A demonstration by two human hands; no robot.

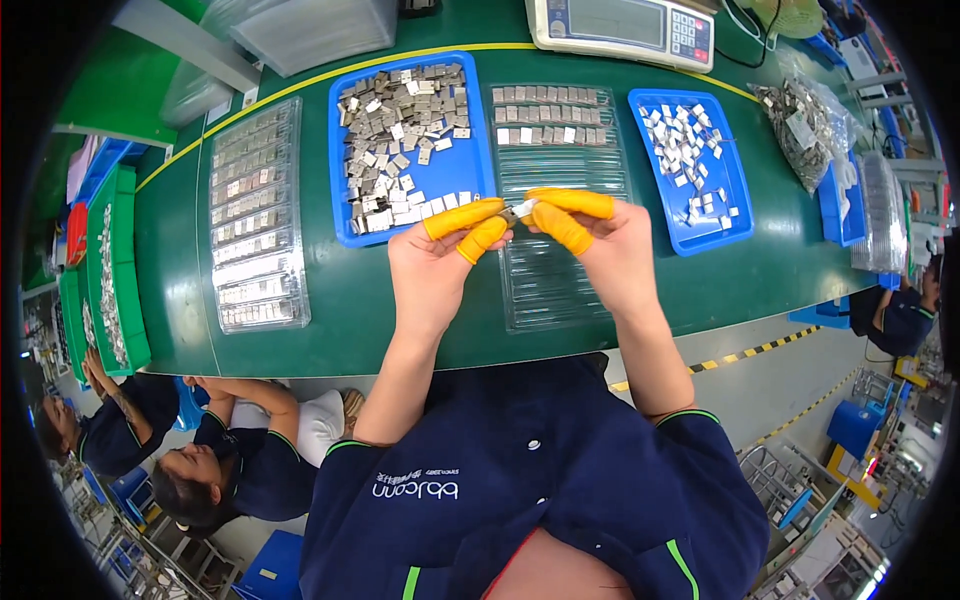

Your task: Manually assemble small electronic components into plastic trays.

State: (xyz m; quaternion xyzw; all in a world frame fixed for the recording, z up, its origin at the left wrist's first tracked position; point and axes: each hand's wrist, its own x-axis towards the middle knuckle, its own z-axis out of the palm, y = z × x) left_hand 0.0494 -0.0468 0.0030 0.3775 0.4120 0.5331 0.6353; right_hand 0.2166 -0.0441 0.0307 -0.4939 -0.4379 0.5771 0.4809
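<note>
My left hand (428, 265) and my right hand (615, 258) meet above a clear ribbed plastic tray (550, 290), yellow finger cots on thumbs and index fingers. Between the fingertips is a small silver metal piece (522, 209); the left fingers pinch one end and the right fingers the whitish end. Whether it is one part or two joined cannot be made out. In the ribbed tray's far rows stand several small metal pieces (548, 136). Left of it, a blue tray (455, 170) holds a heap of grey metal pieces (400, 120). Right of it, another blue tray (690, 240) holds small white-and-silver pieces (680, 145).
Further left lies a filled clear tray (257, 220). A scale (620, 25) and a clear bin (310, 40) stand at the back. On the right are a plastic bag of parts (800, 135) and stacked clear trays (880, 220). Green bins (125, 270) and two co-workers sit at left.
</note>
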